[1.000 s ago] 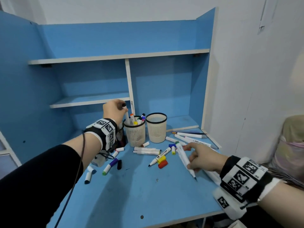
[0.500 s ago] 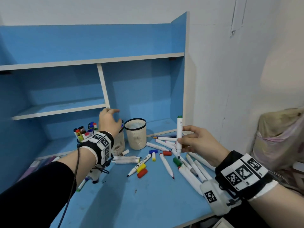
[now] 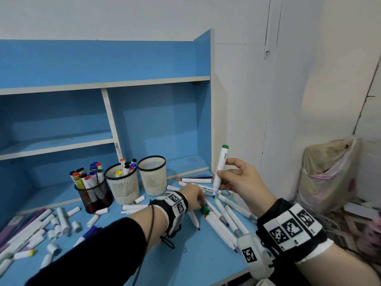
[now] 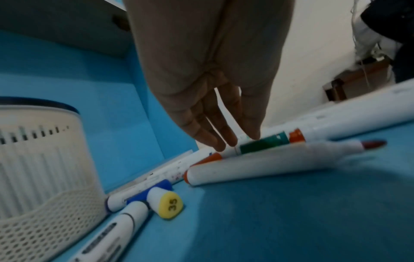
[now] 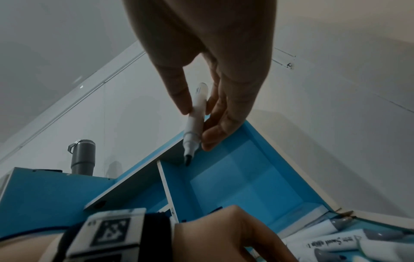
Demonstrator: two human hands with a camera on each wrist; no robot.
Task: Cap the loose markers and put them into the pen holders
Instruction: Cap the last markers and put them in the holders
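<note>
My right hand [image 3: 221,176] pinches an uncapped white marker [image 3: 220,168] with a green end, held upright above the desk with its tip down. The right wrist view shows that marker [image 5: 195,120] between thumb and fingers of the right hand [image 5: 197,124]. My left hand [image 3: 198,198] reaches down among the loose markers [image 3: 222,226]. Its straight fingertips [image 4: 220,147] touch a green cap [image 4: 262,144], seen on the desk as the green cap [image 3: 204,209]. A black mesh holder [image 3: 93,195] and a white holder [image 3: 123,186] carry markers. A second white holder [image 3: 152,176] looks empty.
Several loose caps and markers [image 3: 61,221] litter the left of the blue desk [image 3: 175,254]. A yellow cap marked 35 [image 4: 168,205] lies by the white holder. Blue hutch shelves [image 3: 107,83] stand behind, a white wall at right, a grey tumbler [image 5: 82,157] on top.
My left hand left the holders and came down to the green cap. My right hand lifted the marker off the desk and holds it upright.
</note>
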